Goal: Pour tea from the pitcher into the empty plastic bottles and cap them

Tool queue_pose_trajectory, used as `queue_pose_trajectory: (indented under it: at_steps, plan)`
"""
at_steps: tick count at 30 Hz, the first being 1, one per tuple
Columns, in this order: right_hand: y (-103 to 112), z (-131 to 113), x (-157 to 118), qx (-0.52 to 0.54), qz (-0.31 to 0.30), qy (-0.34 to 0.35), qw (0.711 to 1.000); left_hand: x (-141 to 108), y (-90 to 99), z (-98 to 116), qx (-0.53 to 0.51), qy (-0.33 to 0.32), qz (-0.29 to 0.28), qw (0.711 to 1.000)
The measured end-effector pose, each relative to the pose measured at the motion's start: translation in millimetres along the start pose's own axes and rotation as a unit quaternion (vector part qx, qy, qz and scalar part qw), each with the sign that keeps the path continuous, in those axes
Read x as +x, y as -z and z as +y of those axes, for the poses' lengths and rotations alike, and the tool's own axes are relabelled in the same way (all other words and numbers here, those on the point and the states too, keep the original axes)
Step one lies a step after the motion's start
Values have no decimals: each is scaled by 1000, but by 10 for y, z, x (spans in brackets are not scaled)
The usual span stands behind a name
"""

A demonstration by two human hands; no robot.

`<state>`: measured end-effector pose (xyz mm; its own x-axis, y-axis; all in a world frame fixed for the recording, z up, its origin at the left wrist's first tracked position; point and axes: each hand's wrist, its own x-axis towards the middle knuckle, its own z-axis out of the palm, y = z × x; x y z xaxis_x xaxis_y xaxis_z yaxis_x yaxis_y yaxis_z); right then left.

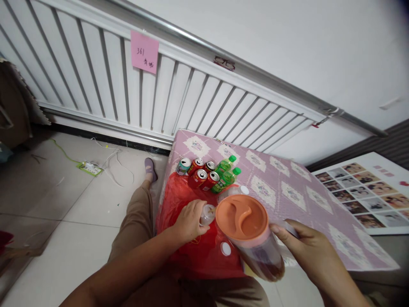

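1. My left hand (189, 221) pinches a clear bottle (207, 216).
2. My right hand (308, 243) is curled around the handle (286, 227) of a tilted pitcher (260, 253), its top beside my left grip.
3. Just nearer me than the bottle lies a white cap (225, 249).

A large pitcher (251, 236) of clear plastic with an orange round lid (242, 216) and a pale pink collar is occupying the area right of centre in the lower half of the frame. It is leaning, its lid facing up and toward the left, its base pointing to the lower right; brown liquid (271, 267) is lying in the lower part of the body, and the pale handle (288, 228) is sticking out to the right. Just left of the lid, slightly below the frame's centre, a small round-mouthed clear plastic bottle (207, 218) is standing uncapped, amber colour showing at its mouth beside the pitcher's rim.
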<state>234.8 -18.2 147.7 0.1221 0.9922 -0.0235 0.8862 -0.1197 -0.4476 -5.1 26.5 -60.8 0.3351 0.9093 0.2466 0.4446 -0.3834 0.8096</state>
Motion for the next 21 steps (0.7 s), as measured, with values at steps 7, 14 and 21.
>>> queue_pose_trajectory:
  at_steps: [7, 14, 21]
  plan:
    - [-7, -102, -3, 9, 17, 24, 1000, 0, 8, 10, 0, 4, -1, 1000]
    - [-3, -102, -8, 16, 6, 18, 1000, 0, 9, 7, -1, 6, -3, 1000]
    - [-11, -172, -24, 16, 36, 29, 999, -5, 18, 11, 3, 4, -5, 1000]
